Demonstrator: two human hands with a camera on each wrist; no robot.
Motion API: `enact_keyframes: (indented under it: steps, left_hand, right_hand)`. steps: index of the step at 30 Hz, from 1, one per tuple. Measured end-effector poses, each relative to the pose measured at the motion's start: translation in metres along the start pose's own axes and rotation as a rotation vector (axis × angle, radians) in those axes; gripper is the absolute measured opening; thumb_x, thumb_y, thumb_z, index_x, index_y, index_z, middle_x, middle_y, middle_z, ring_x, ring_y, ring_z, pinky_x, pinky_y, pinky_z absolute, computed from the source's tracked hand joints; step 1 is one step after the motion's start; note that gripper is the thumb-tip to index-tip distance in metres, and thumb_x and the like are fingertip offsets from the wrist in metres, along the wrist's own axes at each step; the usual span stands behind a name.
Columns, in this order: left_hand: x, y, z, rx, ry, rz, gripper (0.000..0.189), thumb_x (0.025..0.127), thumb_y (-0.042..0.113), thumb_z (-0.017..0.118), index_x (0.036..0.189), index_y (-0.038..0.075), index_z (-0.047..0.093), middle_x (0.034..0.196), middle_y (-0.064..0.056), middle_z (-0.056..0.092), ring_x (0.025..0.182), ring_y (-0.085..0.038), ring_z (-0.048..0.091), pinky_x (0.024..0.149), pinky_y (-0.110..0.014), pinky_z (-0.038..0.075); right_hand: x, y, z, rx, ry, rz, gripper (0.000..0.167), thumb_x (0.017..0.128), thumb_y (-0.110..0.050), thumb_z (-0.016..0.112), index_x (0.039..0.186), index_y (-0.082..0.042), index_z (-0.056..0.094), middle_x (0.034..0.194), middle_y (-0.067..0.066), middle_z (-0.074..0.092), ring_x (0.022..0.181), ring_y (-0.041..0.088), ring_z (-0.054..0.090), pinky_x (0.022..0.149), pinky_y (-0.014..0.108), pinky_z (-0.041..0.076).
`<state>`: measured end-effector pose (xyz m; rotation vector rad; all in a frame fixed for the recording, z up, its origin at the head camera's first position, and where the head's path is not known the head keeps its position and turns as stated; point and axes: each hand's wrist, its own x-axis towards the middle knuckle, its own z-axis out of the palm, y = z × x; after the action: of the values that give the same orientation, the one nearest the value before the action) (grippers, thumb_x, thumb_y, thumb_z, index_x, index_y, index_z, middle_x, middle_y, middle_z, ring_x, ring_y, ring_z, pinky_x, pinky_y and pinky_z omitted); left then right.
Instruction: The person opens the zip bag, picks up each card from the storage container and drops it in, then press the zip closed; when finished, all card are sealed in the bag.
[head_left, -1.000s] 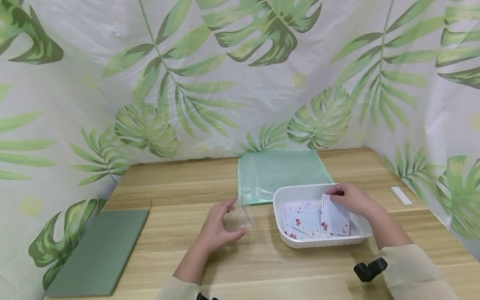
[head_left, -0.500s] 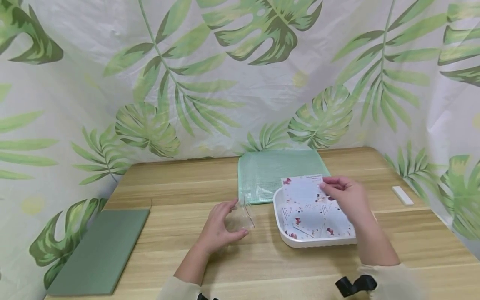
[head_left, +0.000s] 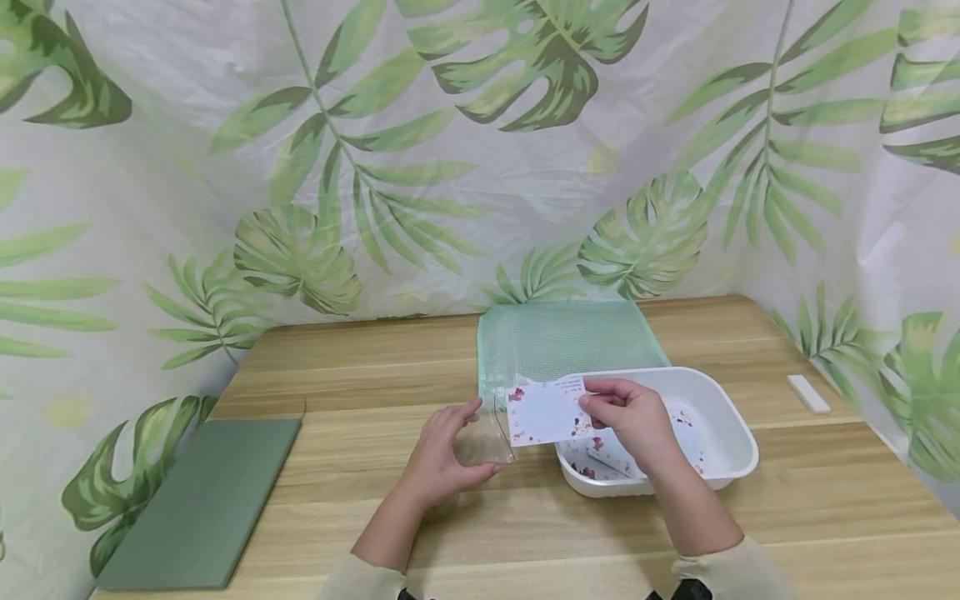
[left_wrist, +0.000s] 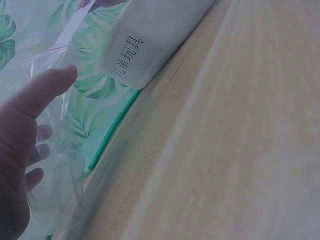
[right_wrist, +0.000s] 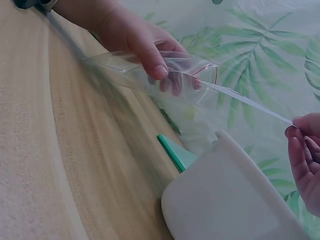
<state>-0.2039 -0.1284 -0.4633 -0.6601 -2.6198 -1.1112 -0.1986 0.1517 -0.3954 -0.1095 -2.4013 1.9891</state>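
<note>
Clear plastic forms a small bag (head_left: 474, 443) with a thin red line along its mouth, and the left hand (head_left: 437, 457) curves round it, thumb and fingers spread wide apart. Facing it, the right hand (head_left: 636, 423) pinches a white printed card (head_left: 546, 414) by one end, thumb against fingers. The card's other end meets the bag's mouth; whether it lies inside cannot be told. Below the right hand, a white tub (head_left: 729, 417) holds more printed cards (head_left: 610, 457) and bears a label (left_wrist: 131, 54) with dark characters. Behind the tub lies a green mesh pouch (head_left: 570, 333) on the wooden table (head_left: 360, 362); a green board (head_left: 210, 500) lies at the left edge, a white bar (head_left: 807, 393) at the right.
</note>
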Motion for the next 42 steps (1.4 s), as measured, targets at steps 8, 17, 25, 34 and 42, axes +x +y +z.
enact_keyframes:
  steps: [8,17,25,34,42]
  left_hand:
    - [0.0,0.0,0.001,0.003,-0.006,0.014,0.087,0.066,0.037,0.086,0.142,0.011,0.05,0.12,-0.005,0.063,0.119,-0.024,0.053,0.105,-0.05,0.04]
    - [0.0,0.001,0.001,0.027,-0.008,0.059,0.088,0.066,0.038,0.085,0.142,0.011,0.049,0.124,-0.01,0.063,0.122,-0.025,0.052,0.107,-0.053,0.036]
    - [-0.001,0.004,0.001,0.037,-0.013,0.072,0.089,0.065,0.038,0.086,0.141,0.009,0.05,0.128,-0.007,0.062,0.124,-0.027,0.052,0.109,-0.054,0.036]
    - [0.0,0.004,0.001,0.026,-0.017,0.074,0.091,0.063,0.037,0.087,0.141,0.007,0.05,0.129,-0.006,0.061,0.124,-0.026,0.052,0.108,-0.053,0.037]
    - [-0.001,0.006,0.001,0.012,-0.034,0.062,0.097,0.063,0.041,0.087,0.144,0.007,0.046,0.133,-0.007,0.058,0.126,-0.027,0.05,0.109,-0.053,0.037]
  right_hand:
    - [-0.003,0.002,0.007,-0.065,-0.059,0.016,0.037,0.085,-0.015,0.073,0.117,0.002,0.068,0.085,0.0,0.074,0.068,0.009,0.063,0.06,0.026,0.053]
    - [-0.004,0.0,0.013,-0.107,-0.039,0.018,0.035,0.084,-0.016,0.075,0.114,0.0,0.07,0.082,0.001,0.073,0.066,0.01,0.062,0.053,0.026,0.05]
    - [-0.003,-0.001,0.024,-0.149,-0.042,-0.025,0.03,0.084,-0.013,0.073,0.11,0.0,0.071,0.086,0.007,0.074,0.068,0.009,0.064,0.064,0.023,0.053]
    - [-0.001,-0.013,0.028,-0.278,-0.027,-0.076,0.021,0.083,-0.011,0.073,0.102,-0.002,0.074,0.082,0.007,0.071,0.071,0.009,0.059,0.062,0.022,0.05]
    - [0.0,-0.008,0.04,-0.213,-0.014,-0.085,0.022,0.083,-0.009,0.072,0.103,0.0,0.073,0.082,0.008,0.073,0.068,0.009,0.064,0.064,0.022,0.054]
